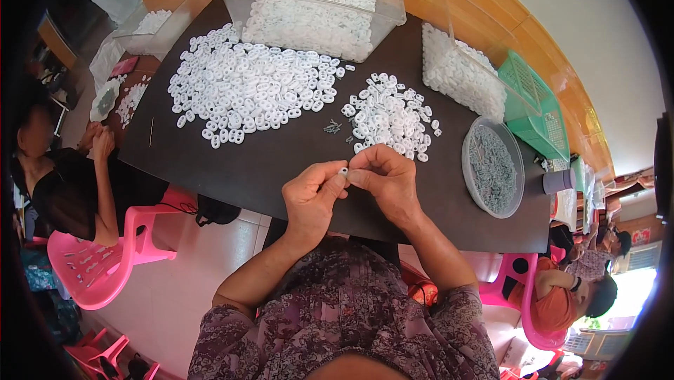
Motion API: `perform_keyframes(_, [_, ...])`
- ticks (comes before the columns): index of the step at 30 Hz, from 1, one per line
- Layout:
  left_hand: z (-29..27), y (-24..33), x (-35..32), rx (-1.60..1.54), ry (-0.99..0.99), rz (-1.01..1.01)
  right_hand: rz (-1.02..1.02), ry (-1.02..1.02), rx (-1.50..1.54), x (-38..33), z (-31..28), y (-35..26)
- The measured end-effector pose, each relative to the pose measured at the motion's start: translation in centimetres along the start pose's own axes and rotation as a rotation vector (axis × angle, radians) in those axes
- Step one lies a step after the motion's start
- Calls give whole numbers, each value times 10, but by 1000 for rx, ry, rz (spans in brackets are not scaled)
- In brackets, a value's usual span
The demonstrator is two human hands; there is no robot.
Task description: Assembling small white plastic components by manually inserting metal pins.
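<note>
Close together over the near edge of the dark table (232,169), my two hands meet at a small white plastic piece (343,171). My left hand (312,197) pinches it between thumb and fingertips. My right hand (388,182) is closed with its thumb and fingertips against the same spot; whatever it pinches is too small to make out. Just beyond my hands lies a small heap of white oval two-hole plastic pieces (393,113). A few grey screws (332,127) rest left of that heap. Farther left spreads a larger heap of the same white pieces (246,85).
Clear bins (382,11) of white pieces stand along the back. To the right are a round tub of grey screws (493,166), a green basket (537,103) and a purple cylinder (558,181). A person (67,176) works at the left, by a pink chair (133,247).
</note>
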State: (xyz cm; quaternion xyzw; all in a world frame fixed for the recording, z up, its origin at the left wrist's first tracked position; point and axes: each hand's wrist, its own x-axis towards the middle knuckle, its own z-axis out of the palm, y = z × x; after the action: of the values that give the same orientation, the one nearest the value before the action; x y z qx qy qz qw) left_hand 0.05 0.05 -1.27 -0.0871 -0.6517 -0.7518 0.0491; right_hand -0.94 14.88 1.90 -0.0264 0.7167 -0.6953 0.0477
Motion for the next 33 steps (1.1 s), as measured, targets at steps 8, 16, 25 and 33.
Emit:
perform_keyframes(8, [-3, 2, 2, -383, -8, -263, -18, 17, -32, -4, -1, -1])
perform_keyframes(16, [5, -1, -3, -370, 18, -205, -90, 33, -120, -8, 5, 4])
perform_keyframes(25, [9, -3, -7, -176, 12, -142, -225, 182, -308, -14, 14, 16])
perform_keyframes(33, [5, -3, -4, -356, -2, -227, -468, 508, -755, -21, -52, 14])
